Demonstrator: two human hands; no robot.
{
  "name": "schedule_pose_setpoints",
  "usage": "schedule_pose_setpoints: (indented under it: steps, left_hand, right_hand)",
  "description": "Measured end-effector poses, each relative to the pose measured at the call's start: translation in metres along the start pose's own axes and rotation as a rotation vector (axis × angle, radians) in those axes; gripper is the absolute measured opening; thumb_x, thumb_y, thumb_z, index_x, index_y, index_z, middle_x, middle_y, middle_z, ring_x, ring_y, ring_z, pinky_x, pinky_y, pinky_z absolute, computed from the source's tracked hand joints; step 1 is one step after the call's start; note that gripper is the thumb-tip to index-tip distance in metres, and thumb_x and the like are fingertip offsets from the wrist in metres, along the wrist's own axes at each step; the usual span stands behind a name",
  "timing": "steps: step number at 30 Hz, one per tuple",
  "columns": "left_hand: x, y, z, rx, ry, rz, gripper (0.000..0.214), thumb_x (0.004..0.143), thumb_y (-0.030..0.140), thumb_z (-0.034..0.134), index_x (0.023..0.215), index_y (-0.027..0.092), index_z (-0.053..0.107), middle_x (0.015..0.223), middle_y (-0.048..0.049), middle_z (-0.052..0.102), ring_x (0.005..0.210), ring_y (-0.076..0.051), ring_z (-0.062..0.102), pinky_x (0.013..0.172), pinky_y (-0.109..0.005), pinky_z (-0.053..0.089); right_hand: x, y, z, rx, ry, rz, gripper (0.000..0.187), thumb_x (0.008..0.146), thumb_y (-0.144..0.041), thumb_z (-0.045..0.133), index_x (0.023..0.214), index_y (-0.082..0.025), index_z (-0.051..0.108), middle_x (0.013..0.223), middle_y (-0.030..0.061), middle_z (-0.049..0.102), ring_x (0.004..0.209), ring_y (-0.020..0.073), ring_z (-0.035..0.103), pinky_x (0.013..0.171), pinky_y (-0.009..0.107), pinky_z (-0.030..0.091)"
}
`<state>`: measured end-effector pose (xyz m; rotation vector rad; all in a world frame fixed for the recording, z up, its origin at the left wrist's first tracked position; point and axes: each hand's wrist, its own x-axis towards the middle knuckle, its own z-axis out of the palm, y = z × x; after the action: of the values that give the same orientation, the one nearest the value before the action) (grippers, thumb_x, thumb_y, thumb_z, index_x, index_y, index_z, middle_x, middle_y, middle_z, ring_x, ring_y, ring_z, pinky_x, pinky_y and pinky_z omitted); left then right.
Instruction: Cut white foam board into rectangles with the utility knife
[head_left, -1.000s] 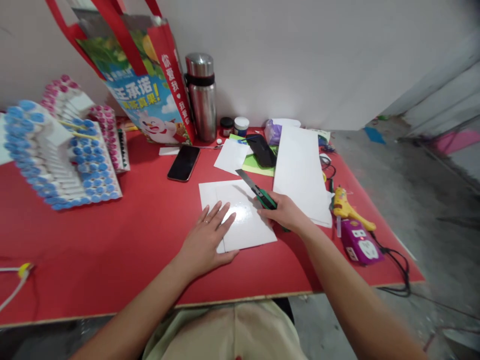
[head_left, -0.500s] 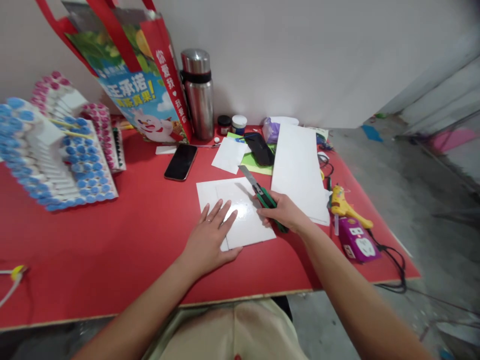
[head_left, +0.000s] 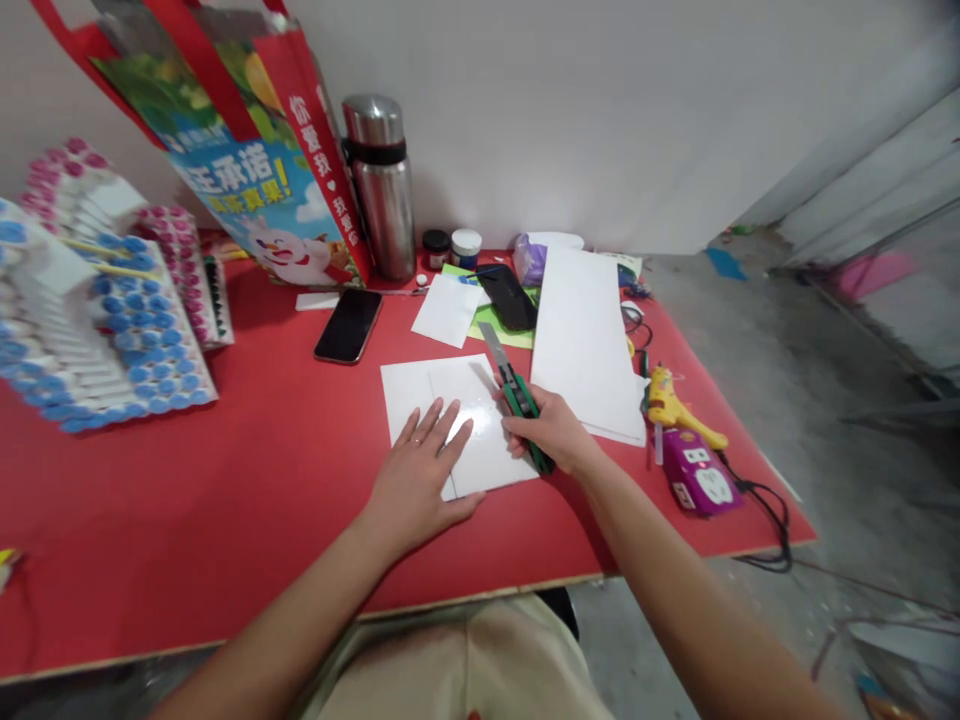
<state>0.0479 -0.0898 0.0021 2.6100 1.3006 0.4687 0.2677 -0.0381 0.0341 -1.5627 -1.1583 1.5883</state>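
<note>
The knife [head_left: 520, 398] sits in the grip of the right hand [head_left: 553, 430], fingers closed around its handle, over the right part of the white card [head_left: 484, 450]. The left hand [head_left: 420, 475] lies flat on the card, fingers spread wide. The card is smooth, glossy and four-sided, with a thin dark line running down it. A long white sheet [head_left: 581, 340] lies just beside the right hand; a strip of red desk [head_left: 262, 500] separates card and near edge. The knife's handle is green and black, its flat grey blade extended, slanting past the card's far edge.
</note>
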Motion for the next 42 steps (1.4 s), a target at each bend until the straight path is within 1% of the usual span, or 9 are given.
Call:
schedule_pose_setpoints:
  steps: [5, 11, 19, 22, 24, 28, 32, 35, 42]
  left_hand:
    - [0.003, 0.004, 0.002, 0.007, 0.006, -0.001, 0.08, 0.088, 0.053, 0.062, 0.152, 0.012, 0.039, 0.163, -0.0204, 0.03, 0.153, -0.038, 0.02, 0.123, -0.059, 0.021]
    - [0.003, 0.007, 0.002, -0.002, 0.007, -0.014, 0.079, 0.09, 0.055, 0.059, 0.153, 0.012, 0.038, 0.163, -0.0208, 0.029, 0.154, -0.039, 0.018, 0.122, -0.061, 0.021]
    - [-0.001, 0.005, 0.001, 0.014, 0.02, -0.013, 0.078, 0.091, 0.058, 0.057, 0.149, 0.009, 0.041, 0.162, -0.0233, 0.03, 0.153, -0.04, 0.019, 0.121, -0.06, 0.024]
    - [-0.001, 0.005, 0.001, 0.021, 0.019, -0.014, 0.078, 0.09, 0.058, 0.057, 0.149, 0.01, 0.041, 0.162, -0.0232, 0.031, 0.153, -0.04, 0.02, 0.121, -0.06, 0.024]
    - [-0.001, 0.005, 0.001, 0.029, 0.02, -0.018, 0.077, 0.091, 0.058, 0.057, 0.149, 0.01, 0.042, 0.162, -0.0229, 0.032, 0.153, -0.04, 0.021, 0.121, -0.059, 0.026]
    - [-0.002, 0.005, 0.002, 0.033, 0.026, -0.018, 0.078, 0.092, 0.061, 0.054, 0.149, 0.009, 0.042, 0.162, -0.0227, 0.032, 0.152, -0.04, 0.022, 0.121, -0.059, 0.027]
    - [-0.002, 0.006, 0.002, 0.032, 0.027, -0.024, 0.079, 0.091, 0.061, 0.056, 0.149, 0.009, 0.043, 0.161, -0.0228, 0.033, 0.152, -0.04, 0.023, 0.121, -0.059, 0.027]
    - [-0.001, 0.006, 0.001, 0.035, 0.019, -0.028, 0.079, 0.09, 0.06, 0.058, 0.148, 0.008, 0.044, 0.161, -0.0235, 0.032, 0.152, -0.041, 0.022, 0.121, -0.058, 0.026]
    - [0.001, 0.004, -0.004, 0.03, -0.023, -0.03, 0.088, 0.088, 0.073, 0.052, 0.15, 0.01, 0.043, 0.161, -0.0223, 0.033, 0.151, -0.04, 0.026, 0.119, -0.057, 0.03]
  right_hand:
    - [0.001, 0.001, 0.0, 0.022, 0.004, -0.003, 0.048, 0.063, -0.017, 0.07, 0.111, -0.018, 0.063, 0.067, -0.0031, 0.066, 0.047, 0.0116, 0.06, 0.046, 0.024, 0.055]
    - [-0.001, 0.001, 0.0, 0.03, 0.007, 0.006, 0.047, 0.064, -0.017, 0.068, 0.111, -0.018, 0.063, 0.059, -0.0048, 0.063, 0.047, 0.0119, 0.059, 0.046, 0.023, 0.055]
    - [-0.004, 0.002, 0.012, 0.035, 0.013, -0.007, 0.046, 0.065, -0.018, 0.067, 0.111, -0.017, 0.061, 0.052, -0.0059, 0.06, 0.046, 0.0142, 0.06, 0.048, 0.026, 0.057]
    - [-0.006, 0.0, 0.006, 0.072, 0.006, 0.001, 0.048, 0.067, -0.021, 0.071, 0.113, -0.017, 0.062, 0.05, -0.0067, 0.058, 0.044, 0.0135, 0.058, 0.045, 0.025, 0.055]
    - [-0.009, -0.004, -0.004, 0.089, 0.048, -0.021, 0.045, 0.069, -0.024, 0.073, 0.113, -0.017, 0.062, 0.051, -0.0061, 0.059, 0.041, 0.0118, 0.054, 0.042, 0.023, 0.051]
    - [-0.018, -0.011, -0.024, 0.039, 0.159, -0.098, 0.035, 0.069, -0.029, 0.076, 0.099, -0.018, 0.061, 0.074, -0.0004, 0.07, 0.042, 0.008, 0.052, 0.037, 0.021, 0.044]
    - [-0.026, -0.006, -0.03, -0.129, 0.11, -0.01, 0.032, 0.072, -0.032, 0.074, 0.098, -0.019, 0.059, 0.05, -0.0066, 0.057, 0.038, 0.0112, 0.049, 0.036, 0.021, 0.041]
    - [-0.027, 0.004, -0.025, -0.207, 0.071, 0.035, 0.032, 0.075, -0.038, 0.073, 0.096, -0.02, 0.058, 0.043, -0.0067, 0.054, 0.036, 0.013, 0.049, 0.035, 0.022, 0.039]
    - [-0.023, 0.009, -0.016, -0.112, 0.078, 0.071, 0.039, 0.074, -0.048, 0.077, 0.094, -0.022, 0.055, 0.039, -0.0088, 0.049, 0.032, 0.0115, 0.042, 0.033, 0.021, 0.032]
